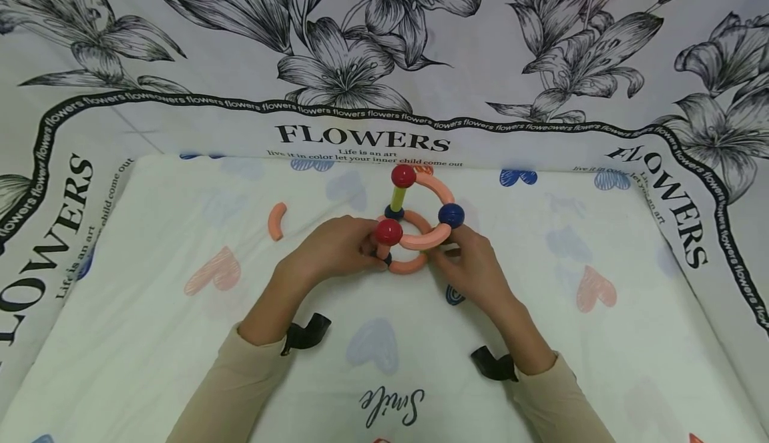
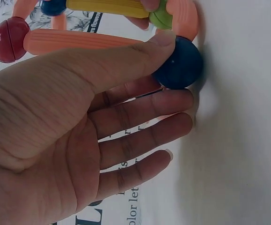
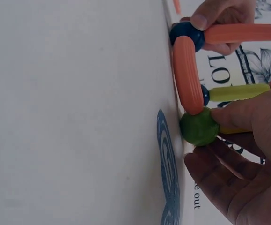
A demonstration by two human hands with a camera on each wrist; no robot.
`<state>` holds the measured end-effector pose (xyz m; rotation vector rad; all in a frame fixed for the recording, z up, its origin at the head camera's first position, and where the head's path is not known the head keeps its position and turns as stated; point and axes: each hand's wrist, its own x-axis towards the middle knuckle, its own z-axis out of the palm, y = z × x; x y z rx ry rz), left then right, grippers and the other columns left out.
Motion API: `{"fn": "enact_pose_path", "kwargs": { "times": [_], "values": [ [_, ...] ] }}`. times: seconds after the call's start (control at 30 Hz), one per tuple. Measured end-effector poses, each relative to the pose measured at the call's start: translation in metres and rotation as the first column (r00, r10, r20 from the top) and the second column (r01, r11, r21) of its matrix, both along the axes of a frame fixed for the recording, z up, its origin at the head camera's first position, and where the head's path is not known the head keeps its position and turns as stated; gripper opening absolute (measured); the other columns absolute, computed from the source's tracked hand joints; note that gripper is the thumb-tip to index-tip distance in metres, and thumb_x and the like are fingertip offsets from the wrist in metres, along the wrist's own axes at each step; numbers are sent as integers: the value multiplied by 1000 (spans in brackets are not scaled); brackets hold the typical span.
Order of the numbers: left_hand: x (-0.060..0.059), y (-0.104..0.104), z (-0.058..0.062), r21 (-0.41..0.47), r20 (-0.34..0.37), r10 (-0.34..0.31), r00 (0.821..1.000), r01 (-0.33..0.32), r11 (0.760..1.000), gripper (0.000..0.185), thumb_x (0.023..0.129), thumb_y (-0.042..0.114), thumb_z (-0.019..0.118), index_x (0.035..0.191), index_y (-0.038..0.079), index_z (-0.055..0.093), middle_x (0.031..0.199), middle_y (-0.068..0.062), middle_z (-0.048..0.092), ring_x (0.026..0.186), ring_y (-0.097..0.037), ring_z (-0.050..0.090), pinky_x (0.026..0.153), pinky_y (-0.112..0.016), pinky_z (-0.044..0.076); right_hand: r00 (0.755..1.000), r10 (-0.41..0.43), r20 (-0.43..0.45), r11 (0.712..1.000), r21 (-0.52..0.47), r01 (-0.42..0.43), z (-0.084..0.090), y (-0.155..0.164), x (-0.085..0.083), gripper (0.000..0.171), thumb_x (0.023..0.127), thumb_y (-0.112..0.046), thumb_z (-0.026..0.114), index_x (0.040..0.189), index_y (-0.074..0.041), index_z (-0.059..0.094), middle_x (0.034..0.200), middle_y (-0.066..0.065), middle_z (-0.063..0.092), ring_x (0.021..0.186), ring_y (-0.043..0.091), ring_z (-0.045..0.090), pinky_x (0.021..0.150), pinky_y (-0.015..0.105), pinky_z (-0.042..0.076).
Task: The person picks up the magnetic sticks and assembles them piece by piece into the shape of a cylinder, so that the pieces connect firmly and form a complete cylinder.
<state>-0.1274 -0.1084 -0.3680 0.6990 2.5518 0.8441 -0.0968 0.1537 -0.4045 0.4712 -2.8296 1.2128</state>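
A toy frame of balls and rods stands on the white cloth between both hands. Its upper part has two red balls point(image 1: 388, 232), a blue ball point(image 1: 451, 215) and curved orange rods point(image 1: 420, 239). A yellow-green rod point(image 1: 398, 198) rises at the back. My left hand point(image 1: 333, 249) pinches the dark blue ball point(image 2: 179, 63) at the frame's lower near corner, the other fingers extended. On the opposite side my right hand point(image 1: 471, 266) holds the green ball point(image 3: 199, 127) between thumb and fingers. A yellow rod point(image 2: 109, 7) runs up from that green ball, mostly hidden in the head view.
One loose curved orange rod point(image 1: 276, 221) lies on the cloth left of the frame. Hearts and lettering are printed on the cloth point(image 1: 372, 316). A flowered fabric point(image 1: 360, 49) stands behind. Black wrist pieces point(image 1: 309, 331) stick out from both sleeves.
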Motion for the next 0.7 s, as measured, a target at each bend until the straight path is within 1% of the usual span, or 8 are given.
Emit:
{"fn": "enact_pose_path", "kwargs": {
  "times": [0.17,0.4,0.5,0.57,0.63,0.7],
  "values": [
    [1,3,1,-17,-15,6,1000,-7,1000,22,87,23,89,94,18,68,71,3,64,70,-13,57,69,-29,45,1000,-17,13,1000,3,17,-2,0,-1,24,97,-15,77,119,-8,69,117,11,76,107,26,77,88,44,65],
    [2,5,-1,-36,-13,9,1000,-10,999,26,87,26,88,98,16,68,75,2,65,73,-13,59,70,-29,47,998,-48,41,999,24,47,-1,1,0,25,98,-18,76,120,-7,69,114,11,76,106,27,76,88,45,65],
    [0,2,-1,-49,-4,-2,1000,1,999,27,87,27,89,102,16,70,81,3,69,79,-13,63,75,-31,51,997,-51,52,998,25,49,0,1,0,25,98,-18,76,120,-7,69,115,11,76,107,26,76,89,45,65],
    [-1,-3,1,-49,23,-4,1000,5,999,30,87,27,89,107,15,72,89,3,73,87,-15,66,82,-33,55,998,-45,50,999,21,44,-1,1,-1,25,99,-18,75,120,-7,69,114,11,76,107,26,76,89,45,65],
    [-4,-10,3,-48,51,6,999,-4,999,30,88,27,88,112,16,73,96,3,75,94,-15,68,86,-35,56,998,-40,48,999,19,39,-2,1,-1,23,99,-18,75,119,-7,70,114,11,75,106,26,75,89,45,65],
    [-7,-19,5,-55,72,38,997,-34,998,30,91,29,84,116,16,73,99,1,76,96,-17,68,88,-36,56,998,-36,47,999,16,35,-2,1,-2,23,99,-17,75,119,-7,69,114,10,75,107,26,75,89,45,65]
  ]
}}
